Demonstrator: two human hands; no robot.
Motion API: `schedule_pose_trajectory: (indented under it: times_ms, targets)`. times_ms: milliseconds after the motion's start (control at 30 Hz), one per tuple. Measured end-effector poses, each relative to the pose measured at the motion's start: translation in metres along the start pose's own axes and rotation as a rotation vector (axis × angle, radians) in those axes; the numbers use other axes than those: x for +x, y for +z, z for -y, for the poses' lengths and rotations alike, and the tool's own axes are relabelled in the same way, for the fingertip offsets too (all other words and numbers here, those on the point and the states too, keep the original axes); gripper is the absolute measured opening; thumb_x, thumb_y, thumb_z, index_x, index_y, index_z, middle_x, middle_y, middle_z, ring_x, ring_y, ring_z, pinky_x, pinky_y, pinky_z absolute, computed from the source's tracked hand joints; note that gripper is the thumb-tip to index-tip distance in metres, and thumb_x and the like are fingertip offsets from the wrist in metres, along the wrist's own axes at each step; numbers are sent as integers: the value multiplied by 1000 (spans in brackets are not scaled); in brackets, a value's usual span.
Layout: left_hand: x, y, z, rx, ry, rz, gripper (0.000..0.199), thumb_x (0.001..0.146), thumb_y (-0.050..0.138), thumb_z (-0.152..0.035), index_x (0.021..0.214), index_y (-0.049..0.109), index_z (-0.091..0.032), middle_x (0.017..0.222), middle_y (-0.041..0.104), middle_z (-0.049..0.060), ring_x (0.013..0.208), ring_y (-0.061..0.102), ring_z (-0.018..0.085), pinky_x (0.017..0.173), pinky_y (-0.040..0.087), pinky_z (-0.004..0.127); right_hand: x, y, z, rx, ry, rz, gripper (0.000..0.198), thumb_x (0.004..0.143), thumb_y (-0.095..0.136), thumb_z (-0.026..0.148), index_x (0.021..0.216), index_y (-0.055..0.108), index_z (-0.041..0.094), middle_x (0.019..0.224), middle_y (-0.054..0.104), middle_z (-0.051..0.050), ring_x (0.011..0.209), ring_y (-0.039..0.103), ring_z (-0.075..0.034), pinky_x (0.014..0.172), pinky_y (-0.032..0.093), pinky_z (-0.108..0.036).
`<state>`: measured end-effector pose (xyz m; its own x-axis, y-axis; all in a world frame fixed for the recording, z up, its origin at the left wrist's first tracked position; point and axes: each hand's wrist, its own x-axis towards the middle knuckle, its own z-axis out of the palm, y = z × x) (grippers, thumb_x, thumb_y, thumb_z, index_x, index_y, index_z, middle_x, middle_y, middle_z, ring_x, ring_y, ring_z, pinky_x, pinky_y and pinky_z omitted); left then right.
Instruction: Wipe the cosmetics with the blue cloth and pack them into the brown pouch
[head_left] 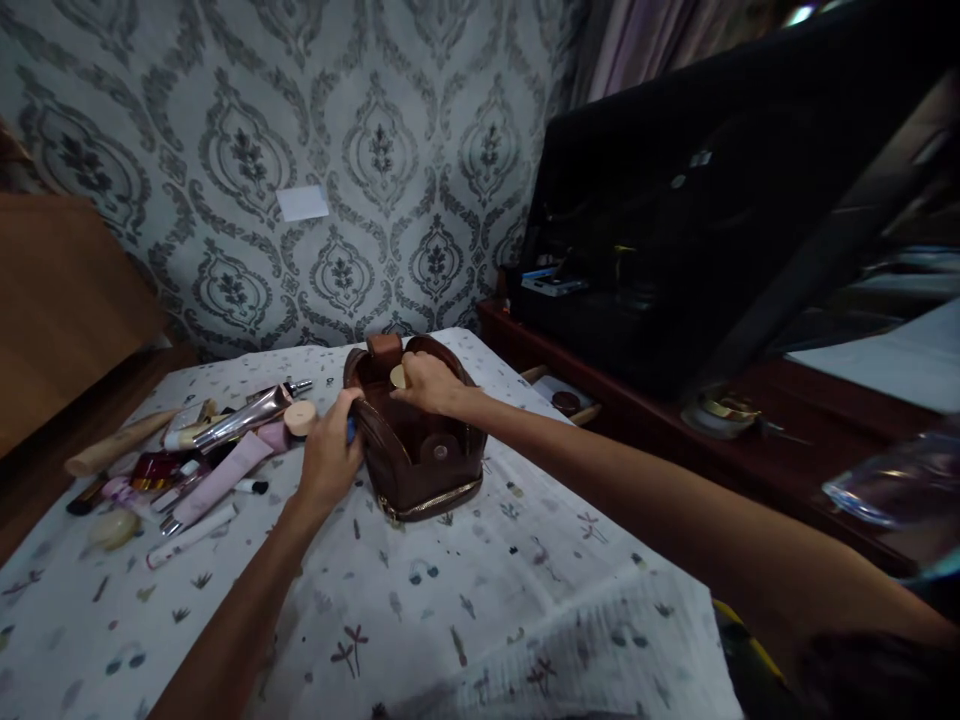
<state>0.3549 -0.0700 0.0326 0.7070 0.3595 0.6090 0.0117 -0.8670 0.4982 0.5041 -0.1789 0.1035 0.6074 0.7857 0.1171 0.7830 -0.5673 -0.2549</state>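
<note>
A brown leather bag (424,488) with a zip around its base stands open at the top on the patterned white cloth. My left hand (330,448) is closed on the bag's left rim; something small and blue (351,430) shows by its fingers. Inside the bag's mouth, my right hand (429,384) is closed on a round, pale gold object (397,377), whose kind I cannot make out. Left of the bag lies a pile of cosmetics, with a pink tube (225,480), a silver tube (244,420), a round beige jar (300,418) and a dark red bottle (156,470).
The white cloth (420,620) covers the table up to the patterned wall. A large black screen (675,220) leans over a dark red wooden surface at right, with a partly open drawer (566,395) below it. A brown box-like panel (67,300) stands at left.
</note>
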Motion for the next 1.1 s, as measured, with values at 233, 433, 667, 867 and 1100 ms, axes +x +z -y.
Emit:
schedule_pose_trajectory:
  times_ms: [233,433,667,867,1100]
  targets:
    - [-1,4,2,-15,-21,-20,37,79,45,-15,115,52,-23,97,67,4,90,64,23,80,46,34,42,26,2,53,189,125,33,81,78,25,111,71,12,121,70,-19,114,68,-33,84,55,-32]
    - [-2,6,2,-74,-30,-44,34,80,48,-15,113,52,-23,101,68,4,94,64,22,83,48,33,58,40,1,93,188,81,37,93,69,33,124,63,14,129,64,-13,115,64,-26,94,55,-42]
    - [-3,8,3,-98,-18,-47,30,82,49,-16,111,51,-23,104,67,5,95,64,22,86,48,33,65,66,-4,152,226,72,40,96,65,36,130,58,17,131,60,-11,112,63,-25,93,56,-45]
    - [-4,9,2,-108,-35,-54,31,81,49,-17,112,50,-23,101,67,4,92,64,21,82,48,32,70,68,-8,183,258,139,37,95,66,35,127,60,16,126,62,-11,109,65,-24,90,57,-42]
    - [-4,10,4,-101,1,-70,36,80,48,-16,115,52,-21,103,66,5,92,63,22,85,48,34,67,65,-4,130,259,138,37,96,65,35,127,60,17,127,62,-10,110,64,-24,91,57,-43]
